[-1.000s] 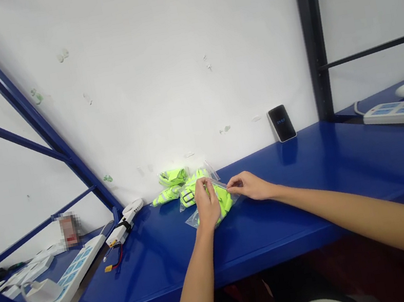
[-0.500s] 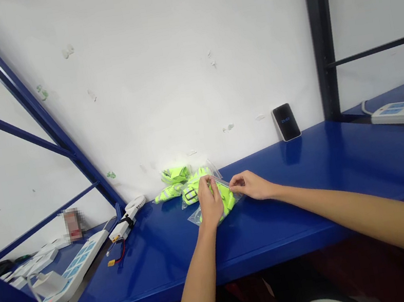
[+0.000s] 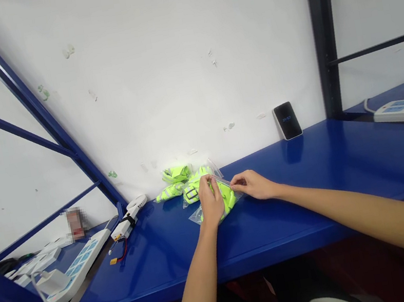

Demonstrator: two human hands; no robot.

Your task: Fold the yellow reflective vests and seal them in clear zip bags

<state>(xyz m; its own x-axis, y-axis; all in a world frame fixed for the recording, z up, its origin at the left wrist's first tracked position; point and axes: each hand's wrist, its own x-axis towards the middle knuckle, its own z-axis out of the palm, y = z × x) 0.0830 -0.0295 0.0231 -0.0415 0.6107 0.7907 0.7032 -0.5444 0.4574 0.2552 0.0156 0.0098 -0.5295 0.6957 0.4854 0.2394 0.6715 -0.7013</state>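
Note:
A clear zip bag (image 3: pixel 228 197) with a neon-yellow strap or folded cloth inside lies on the blue table. My left hand (image 3: pixel 211 200) is closed on the left end of the bag's top edge and covers part of it. At the right end of that edge, my right hand (image 3: pixel 251 185) pinches the plastic between thumb and fingers. Just behind, touching or close to my left hand, rests a bundle of neon-yellow reflective straps (image 3: pixel 193 186) with a dark buckle, partly in clear plastic. Another neon-yellow roll (image 3: pixel 176 174) sits behind it against the wall.
A small black-screened clock device (image 3: pixel 287 121) leans on the wall at right. On the left lie a white handheld fan (image 3: pixel 136 202), a white battery pack with a yellow-ended cable (image 3: pixel 119 250) and a long power strip (image 3: pixel 83 263). Blue metal posts (image 3: pixel 33 105) frame the table.
The view has shifted very slightly. Both hands keep their hold on the bag's top edge, with almost no visible movement.

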